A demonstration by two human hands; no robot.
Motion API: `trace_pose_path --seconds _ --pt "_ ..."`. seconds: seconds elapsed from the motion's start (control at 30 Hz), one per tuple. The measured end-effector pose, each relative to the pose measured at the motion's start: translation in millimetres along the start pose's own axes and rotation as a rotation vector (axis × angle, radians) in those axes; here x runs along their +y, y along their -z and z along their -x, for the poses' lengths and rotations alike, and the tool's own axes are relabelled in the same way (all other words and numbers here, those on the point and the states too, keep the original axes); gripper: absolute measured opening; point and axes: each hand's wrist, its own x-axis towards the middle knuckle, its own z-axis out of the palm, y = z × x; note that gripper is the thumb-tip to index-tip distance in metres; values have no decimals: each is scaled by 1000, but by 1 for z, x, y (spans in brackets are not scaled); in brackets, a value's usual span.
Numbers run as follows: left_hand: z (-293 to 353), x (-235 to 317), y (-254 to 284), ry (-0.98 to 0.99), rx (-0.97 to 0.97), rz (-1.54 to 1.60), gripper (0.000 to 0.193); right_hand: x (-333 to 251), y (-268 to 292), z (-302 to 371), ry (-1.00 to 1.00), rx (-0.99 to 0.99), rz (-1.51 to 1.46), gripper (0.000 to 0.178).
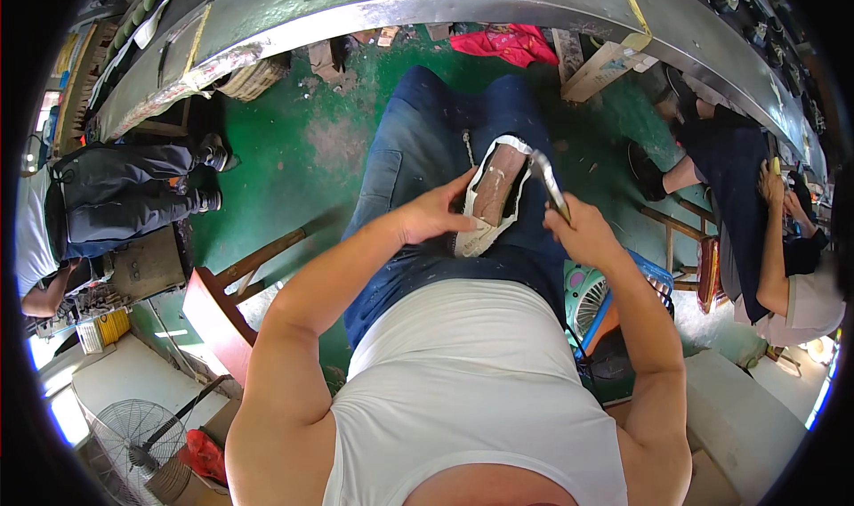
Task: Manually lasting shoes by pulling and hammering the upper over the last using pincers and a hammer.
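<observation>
Left hand (440,210) and right hand (583,232) work above green floor (258,186), bench (400,9) ahead.

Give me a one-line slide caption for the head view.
The left hand holds an unfinished shoe over blue trousers; the right hand grips a hammer.

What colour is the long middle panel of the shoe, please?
The panel is brown, showing best in the head view.
</observation>
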Motion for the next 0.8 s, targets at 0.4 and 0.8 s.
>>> trace_pose_path --seconds 0.4,0.8 --pt "6 -19 -30 0 182 25 87 -68 7 8 331 -374 826 24" --pt "-31 -56 -24 -19 800 -229 59 -33 -48 8 210 -348 199 33"
